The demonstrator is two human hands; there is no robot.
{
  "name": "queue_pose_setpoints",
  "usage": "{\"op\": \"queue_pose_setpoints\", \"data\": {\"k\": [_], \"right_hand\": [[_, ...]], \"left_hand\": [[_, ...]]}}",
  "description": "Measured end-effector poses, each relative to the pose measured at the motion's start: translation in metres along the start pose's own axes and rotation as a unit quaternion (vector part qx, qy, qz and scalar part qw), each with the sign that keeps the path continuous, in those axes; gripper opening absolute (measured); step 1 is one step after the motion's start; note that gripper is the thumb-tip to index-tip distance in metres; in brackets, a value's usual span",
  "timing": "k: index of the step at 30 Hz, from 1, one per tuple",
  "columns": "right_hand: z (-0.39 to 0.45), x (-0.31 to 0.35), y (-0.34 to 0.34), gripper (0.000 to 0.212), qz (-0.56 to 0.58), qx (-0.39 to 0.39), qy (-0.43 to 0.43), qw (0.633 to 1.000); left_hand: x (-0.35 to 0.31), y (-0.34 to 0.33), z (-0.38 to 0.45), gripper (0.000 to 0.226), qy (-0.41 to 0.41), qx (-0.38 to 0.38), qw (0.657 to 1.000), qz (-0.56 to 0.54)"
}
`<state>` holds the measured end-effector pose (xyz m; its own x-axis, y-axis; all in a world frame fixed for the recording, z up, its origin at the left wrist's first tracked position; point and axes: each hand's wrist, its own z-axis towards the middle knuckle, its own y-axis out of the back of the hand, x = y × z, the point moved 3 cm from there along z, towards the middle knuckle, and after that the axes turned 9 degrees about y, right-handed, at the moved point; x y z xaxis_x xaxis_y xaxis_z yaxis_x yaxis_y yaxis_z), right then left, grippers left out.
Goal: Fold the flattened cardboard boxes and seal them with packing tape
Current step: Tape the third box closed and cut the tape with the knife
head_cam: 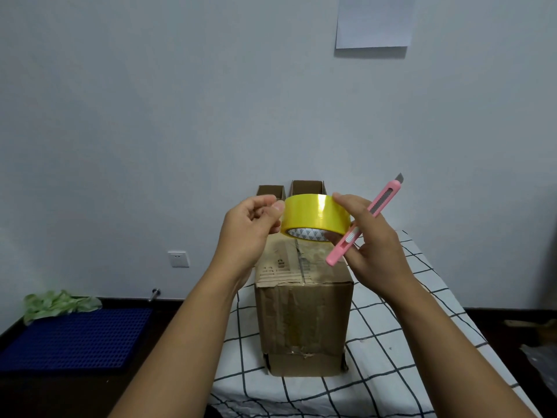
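A folded brown cardboard box (304,312) stands on the checked cloth, its top flaps closed, with old tape along the seam. Above it, my right hand (373,245) holds a yellow roll of packing tape (313,217) together with a pink utility knife (366,220), whose blade tip points up and to the right. My left hand (250,230) is at the roll's left edge, thumb and fingers curled and pinching at the tape there. Two more open cardboard boxes (304,187) stand behind, mostly hidden by the roll.
The table wears a white cloth with a black grid (388,336). On the floor at left lie a blue perforated mat (75,339) and a green cloth (57,303). A wall socket (178,258) and a paper sheet (373,22) are on the wall.
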<state>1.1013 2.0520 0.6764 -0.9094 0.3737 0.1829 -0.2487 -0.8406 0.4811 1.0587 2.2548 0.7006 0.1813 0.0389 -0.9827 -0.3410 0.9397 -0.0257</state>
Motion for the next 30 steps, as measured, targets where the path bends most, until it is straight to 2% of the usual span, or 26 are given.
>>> {"op": "queue_pose_setpoints", "data": {"k": [2,6,12,17,26,30], "right_hand": [[0.001,0.001,-0.001,0.084,-0.008,0.007,0.004,1.000],[0.001,-0.002,-0.004,0.085,-0.006,0.018,-0.005,1.000],[0.000,-0.004,-0.008,0.080,0.007,0.017,-0.029,0.999],[0.002,0.001,-0.008,0.072,-0.037,0.017,-0.025,0.999],[0.006,0.009,-0.007,0.077,-0.076,0.012,-0.002,0.997],[0.006,0.011,-0.006,0.078,-0.042,0.016,-0.033,0.998]], "left_hand": [[0.000,0.000,0.000,0.003,-0.001,-0.012,1.000,0.013],[0.001,-0.002,-0.001,0.013,-0.020,-0.010,0.998,0.052],[0.006,-0.002,-0.007,0.016,-0.096,-0.035,0.987,0.127],[0.009,-0.002,-0.010,0.015,-0.153,-0.049,0.973,0.165],[0.009,0.000,-0.016,0.013,-0.129,0.002,0.991,0.036],[0.008,0.003,-0.016,0.009,-0.110,-0.001,0.994,0.009]]}}
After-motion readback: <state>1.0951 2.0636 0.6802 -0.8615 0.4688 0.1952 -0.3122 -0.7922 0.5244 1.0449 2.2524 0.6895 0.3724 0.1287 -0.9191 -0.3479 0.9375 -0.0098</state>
